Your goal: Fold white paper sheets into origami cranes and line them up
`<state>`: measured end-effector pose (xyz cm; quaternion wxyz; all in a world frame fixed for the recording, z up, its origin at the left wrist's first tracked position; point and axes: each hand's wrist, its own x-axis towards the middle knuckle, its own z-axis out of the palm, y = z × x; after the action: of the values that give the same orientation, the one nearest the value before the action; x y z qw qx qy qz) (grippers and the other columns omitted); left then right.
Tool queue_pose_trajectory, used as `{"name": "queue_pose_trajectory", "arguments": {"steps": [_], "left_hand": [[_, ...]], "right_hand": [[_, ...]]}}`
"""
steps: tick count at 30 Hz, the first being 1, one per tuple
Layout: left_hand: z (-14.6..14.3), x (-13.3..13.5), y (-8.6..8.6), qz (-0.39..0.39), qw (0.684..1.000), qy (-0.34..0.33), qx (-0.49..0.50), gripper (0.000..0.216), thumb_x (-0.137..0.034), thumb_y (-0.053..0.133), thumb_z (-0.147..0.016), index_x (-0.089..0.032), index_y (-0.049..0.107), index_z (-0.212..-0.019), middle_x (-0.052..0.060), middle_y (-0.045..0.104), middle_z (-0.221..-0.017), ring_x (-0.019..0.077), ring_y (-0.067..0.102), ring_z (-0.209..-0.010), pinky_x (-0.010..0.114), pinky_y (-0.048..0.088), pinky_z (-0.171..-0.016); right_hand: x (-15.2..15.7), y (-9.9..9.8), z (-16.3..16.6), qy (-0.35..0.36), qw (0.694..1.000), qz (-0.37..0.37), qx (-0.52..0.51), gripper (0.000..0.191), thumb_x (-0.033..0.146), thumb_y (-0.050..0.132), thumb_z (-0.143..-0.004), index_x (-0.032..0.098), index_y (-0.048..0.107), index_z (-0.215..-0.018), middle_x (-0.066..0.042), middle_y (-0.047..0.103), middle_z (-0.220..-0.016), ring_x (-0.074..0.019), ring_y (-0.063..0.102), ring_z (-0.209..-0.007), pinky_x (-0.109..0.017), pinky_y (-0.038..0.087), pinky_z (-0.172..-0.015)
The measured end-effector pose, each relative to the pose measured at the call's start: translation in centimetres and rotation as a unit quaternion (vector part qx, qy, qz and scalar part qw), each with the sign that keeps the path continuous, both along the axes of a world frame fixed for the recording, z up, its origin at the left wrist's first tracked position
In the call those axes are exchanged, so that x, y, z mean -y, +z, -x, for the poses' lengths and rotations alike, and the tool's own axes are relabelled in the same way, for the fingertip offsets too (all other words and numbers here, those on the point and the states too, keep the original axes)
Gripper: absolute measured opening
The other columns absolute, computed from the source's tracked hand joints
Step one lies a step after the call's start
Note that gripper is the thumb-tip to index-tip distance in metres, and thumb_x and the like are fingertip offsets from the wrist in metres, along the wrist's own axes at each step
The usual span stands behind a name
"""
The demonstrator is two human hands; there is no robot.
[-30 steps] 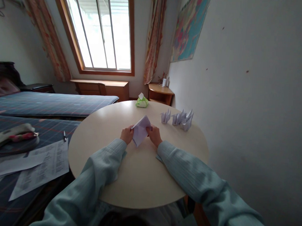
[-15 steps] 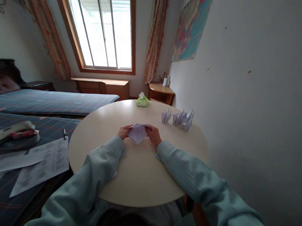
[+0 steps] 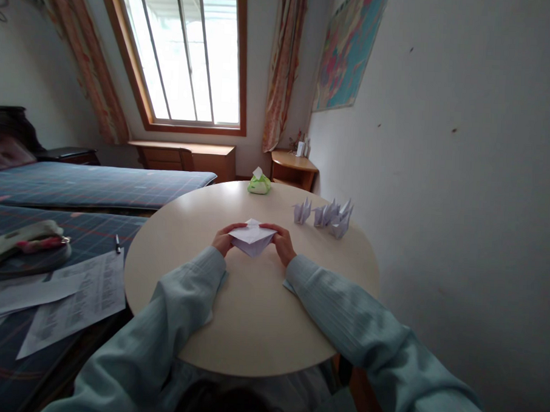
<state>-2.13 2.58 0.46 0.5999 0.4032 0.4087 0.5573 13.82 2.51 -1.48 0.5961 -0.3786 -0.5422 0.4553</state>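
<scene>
Between my hands is a folded sheet of white paper, wide at its sides with a pointed part hanging toward me. My left hand is closed on its left corner, and my right hand pinches the right one. Both hands are over the middle of the round table. Several folded paper cranes stand on the tabletop, beyond my right hand and to the right. My fingertips under the paper are partly hidden.
A green tissue pack sits at the table's far edge. On the left, a bed carries printed sheets, a pen and a bag-like item. The wall runs close along the right side.
The paper has opened out: its upper layer now lies wide and flat with a small peak at the back. My hands have shifted slightly, still gripping its two sides.
</scene>
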Motion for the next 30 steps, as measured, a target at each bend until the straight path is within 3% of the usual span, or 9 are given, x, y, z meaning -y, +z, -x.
{"name": "queue_pose_trajectory", "arguments": {"steps": [8,15,20,23,30], "left_hand": [[0.1,0.0,0.0,-0.008,1.0,0.001,-0.011,0.031,-0.005,0.054,-0.048,-0.012,0.066,-0.075,0.003,0.064,-0.066,0.0113,0.054,-0.057,0.02,0.041,-0.053],[0.1,0.1,0.2,0.03,0.999,-0.006,-0.038,0.039,-0.003,0.052,-0.052,-0.012,0.065,-0.087,0.004,0.065,-0.069,0.0066,0.049,-0.047,0.017,0.039,-0.047],[0.4,-0.4,-0.4,0.069,0.994,-0.059,-0.066,0.039,-0.006,0.055,-0.058,-0.013,0.061,-0.096,0.005,0.064,-0.071,0.0087,0.05,-0.047,0.021,0.041,-0.048],[0.7,-1.2,-1.1,0.09,0.99,-0.092,-0.059,0.032,-0.008,0.054,-0.061,-0.013,0.061,-0.091,0.004,0.062,-0.063,0.0116,0.054,-0.05,0.022,0.042,-0.048],[1.0,-2.3,-2.1,0.137,0.987,-0.046,-0.074,0.009,-0.006,0.054,-0.061,-0.012,0.056,-0.066,-0.001,0.052,-0.044,0.009,0.047,-0.036,0.018,0.035,-0.037]], "right_hand": [[0.0,0.1,0.1,-0.013,1.0,-0.005,-0.02,0.041,0.014,0.033,-0.049,0.014,0.065,-0.074,-0.002,0.061,-0.07,-0.0104,0.046,-0.059,-0.02,0.034,-0.052],[-0.1,0.1,0.0,-0.017,1.0,-0.004,-0.012,0.038,0.016,0.035,-0.05,0.014,0.066,-0.072,-0.001,0.062,-0.07,-0.0112,0.048,-0.061,-0.021,0.036,-0.056],[-0.3,0.1,-0.3,-0.021,0.999,0.048,0.009,0.035,0.018,0.036,-0.05,0.013,0.065,-0.068,0.0,0.059,-0.055,-0.0098,0.046,-0.051,-0.02,0.035,-0.049],[-0.6,-0.1,-0.3,-0.013,0.996,0.09,0.008,0.032,0.021,0.038,-0.051,0.012,0.064,-0.067,0.001,0.054,-0.047,-0.0089,0.043,-0.044,-0.02,0.032,-0.042],[-0.9,-0.7,-0.3,0.001,0.993,0.108,-0.042,0.015,0.022,0.042,-0.051,0.013,0.055,-0.053,0.004,0.044,-0.039,-0.0064,0.039,-0.039,-0.017,0.028,-0.037]]}}
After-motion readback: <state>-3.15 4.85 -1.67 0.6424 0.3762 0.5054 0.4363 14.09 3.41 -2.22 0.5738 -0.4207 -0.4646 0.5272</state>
